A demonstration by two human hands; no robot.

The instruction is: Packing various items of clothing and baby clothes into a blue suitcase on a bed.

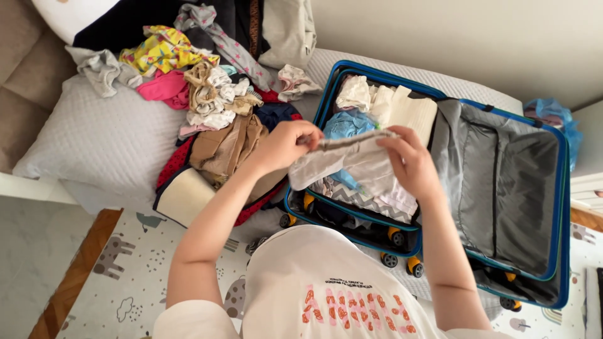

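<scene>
A person in a white T-shirt (314, 276), seen from above.
Short sleeves, arms bare; red-orange block lettering with small dark print runs across the shirt's front.

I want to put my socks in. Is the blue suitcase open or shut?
Open: the blue suitcase lies flat, its grey-lined lid swung aside, clothes showing inside.

Grey garment (352, 164) between both hands

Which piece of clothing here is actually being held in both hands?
The pale grey garment, pinched between left hand and right hand above the open blue suitcase. The other clothes lie loose on the bed or packed.
</scene>
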